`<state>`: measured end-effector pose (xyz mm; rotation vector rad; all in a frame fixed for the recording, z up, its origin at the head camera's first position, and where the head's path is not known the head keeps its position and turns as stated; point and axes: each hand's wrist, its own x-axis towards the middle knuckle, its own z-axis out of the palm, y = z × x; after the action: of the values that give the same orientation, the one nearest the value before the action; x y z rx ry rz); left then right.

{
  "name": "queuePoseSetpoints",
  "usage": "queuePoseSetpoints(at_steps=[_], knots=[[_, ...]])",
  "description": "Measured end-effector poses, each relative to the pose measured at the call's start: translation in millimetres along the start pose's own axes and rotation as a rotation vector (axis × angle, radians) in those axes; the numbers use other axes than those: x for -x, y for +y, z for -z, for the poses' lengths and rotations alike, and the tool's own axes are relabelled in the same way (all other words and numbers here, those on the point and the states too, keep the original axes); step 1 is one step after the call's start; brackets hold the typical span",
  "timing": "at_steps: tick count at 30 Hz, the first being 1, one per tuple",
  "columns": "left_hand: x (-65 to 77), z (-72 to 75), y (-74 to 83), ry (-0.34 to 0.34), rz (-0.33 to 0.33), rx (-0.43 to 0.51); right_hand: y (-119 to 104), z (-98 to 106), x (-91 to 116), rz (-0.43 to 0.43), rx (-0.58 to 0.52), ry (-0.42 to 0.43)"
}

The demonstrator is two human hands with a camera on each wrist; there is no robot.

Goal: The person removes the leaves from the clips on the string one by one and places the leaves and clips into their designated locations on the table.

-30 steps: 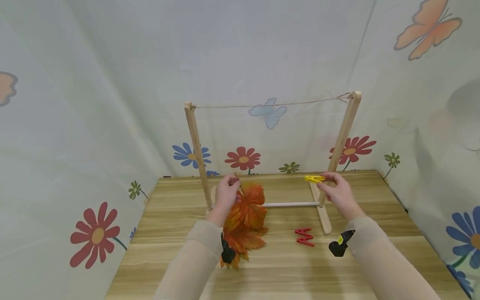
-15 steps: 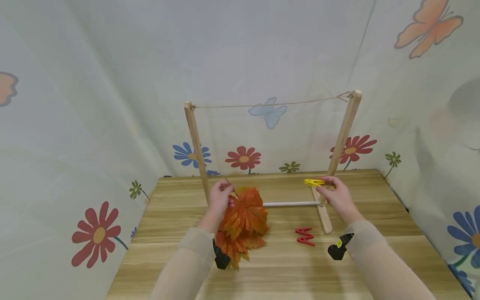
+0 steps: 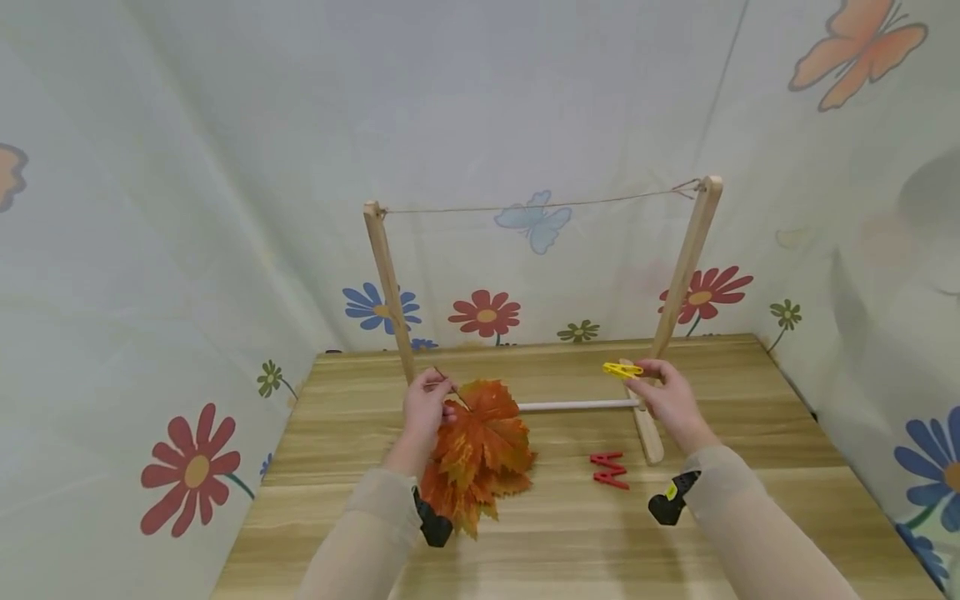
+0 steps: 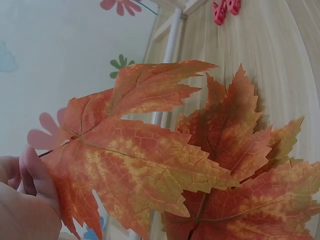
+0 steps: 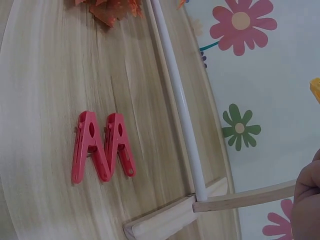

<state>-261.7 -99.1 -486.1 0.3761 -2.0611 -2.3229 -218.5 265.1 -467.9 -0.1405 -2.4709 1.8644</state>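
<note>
My left hand (image 3: 424, 410) pinches the thin stem of an orange artificial maple leaf (image 3: 483, 429), which hangs above the table to the right of the fingers. Under it, more orange leaves (image 4: 260, 200) lie on the tabletop, partly covered by the held one. Between thumb and fingers, my right hand (image 3: 670, 403) holds a yellow clothespin (image 3: 622, 370) level in the air near the rack's right post. In the right wrist view only the clothespin's edge and part of that hand show. Two red clothespins (image 5: 102, 147) lie side by side on the table between the hands.
A wooden rack stands at the back of the table (image 3: 570, 533), with a left post (image 3: 386, 275), a right post (image 3: 686, 267), a string (image 3: 465, 210) tied across the top and a white rod (image 3: 577, 406) low down. A printed curtain surrounds the table.
My left hand has moved left and slightly down with the maple leaf, which now faces the camera more flatly. My right hand has come slightly down and left with the yellow clothespin.
</note>
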Motion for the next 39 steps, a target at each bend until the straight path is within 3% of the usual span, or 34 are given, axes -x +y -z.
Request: queuePoseSetpoints(at_steps=[10, 19, 39], knots=[[1.6, 14.8, -6.4, 0.046, -0.014, 0.022, 5.1, -2.5, 3.2, -0.034, -0.033, -0.028], [1.1, 29.7, -12.6, 0.112, 0.026, 0.079, 13.9, -3.6, 5.9, -0.052, -0.054, -0.048], [-1.1, 62.4, -44.3, 0.233, 0.078, 0.103, 24.6, -6.4, 12.7, -0.070, -0.123, -0.046]])
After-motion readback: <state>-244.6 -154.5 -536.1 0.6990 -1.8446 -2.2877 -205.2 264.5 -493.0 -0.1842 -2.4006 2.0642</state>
